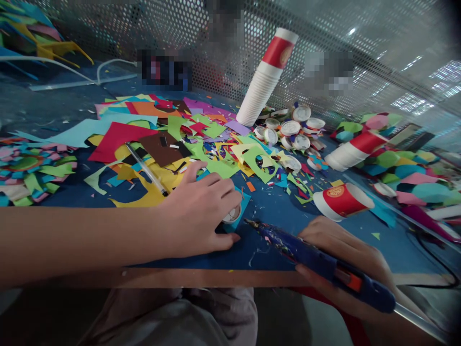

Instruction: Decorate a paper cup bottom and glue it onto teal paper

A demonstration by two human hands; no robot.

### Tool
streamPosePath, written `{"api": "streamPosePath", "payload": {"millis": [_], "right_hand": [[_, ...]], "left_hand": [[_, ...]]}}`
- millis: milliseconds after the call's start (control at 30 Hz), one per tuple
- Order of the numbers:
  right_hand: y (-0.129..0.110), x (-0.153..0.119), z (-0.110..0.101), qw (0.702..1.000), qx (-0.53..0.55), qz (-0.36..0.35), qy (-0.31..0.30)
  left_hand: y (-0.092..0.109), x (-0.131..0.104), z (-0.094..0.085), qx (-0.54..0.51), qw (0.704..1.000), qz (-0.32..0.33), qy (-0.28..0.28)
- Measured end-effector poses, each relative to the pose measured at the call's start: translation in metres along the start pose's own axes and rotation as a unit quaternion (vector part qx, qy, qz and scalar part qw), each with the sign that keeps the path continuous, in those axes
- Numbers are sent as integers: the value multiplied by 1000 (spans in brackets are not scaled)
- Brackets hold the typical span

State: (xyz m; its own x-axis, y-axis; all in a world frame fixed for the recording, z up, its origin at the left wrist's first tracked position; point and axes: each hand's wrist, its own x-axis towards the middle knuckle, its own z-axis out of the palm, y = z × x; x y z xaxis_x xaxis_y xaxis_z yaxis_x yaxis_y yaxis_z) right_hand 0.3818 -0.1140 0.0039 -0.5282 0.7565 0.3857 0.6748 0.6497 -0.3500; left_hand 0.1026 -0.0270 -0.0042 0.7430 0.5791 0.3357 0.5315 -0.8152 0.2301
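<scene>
My left hand (205, 206) is curled over a small round white paper-cup piece (232, 215), its fingers closed around the far side. The thumb lies lower on the table, apart from the piece. Under that piece is a scrap of blue paper (245, 204), partly covered by the hand. My right hand (345, 254) is wrapped around a dark blue glue gun (317, 262) with an orange part. The gun's nozzle points left, close to the blue paper but apart from it. A clear pen (147, 170) lies just beyond my left wrist.
Coloured paper scraps (201, 129) cover the table's middle. A tall cup stack (264, 77) stands behind, beside several round cup pieces (290, 128). To the right are a red-and-white cup (344, 201), a tipped cup stack (355, 150) and a cable (437, 262). A perforated screen (187, 29) borders the back.
</scene>
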Motion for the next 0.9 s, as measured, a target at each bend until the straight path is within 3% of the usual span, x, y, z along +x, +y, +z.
{"api": "streamPosePath", "payload": {"millis": [167,567,900], "right_hand": [[0,4,-3,1000,17,-1,-23],[-2,10,-6,998,41,11,-37],[-1,15,-3,998,38,2,-48]], "left_hand": [[-6,1,-4,-31,999,25,-26],[-48,13,-14,-71,981,163,-84],[-61,21,-24,-91,969,180,-146]]}}
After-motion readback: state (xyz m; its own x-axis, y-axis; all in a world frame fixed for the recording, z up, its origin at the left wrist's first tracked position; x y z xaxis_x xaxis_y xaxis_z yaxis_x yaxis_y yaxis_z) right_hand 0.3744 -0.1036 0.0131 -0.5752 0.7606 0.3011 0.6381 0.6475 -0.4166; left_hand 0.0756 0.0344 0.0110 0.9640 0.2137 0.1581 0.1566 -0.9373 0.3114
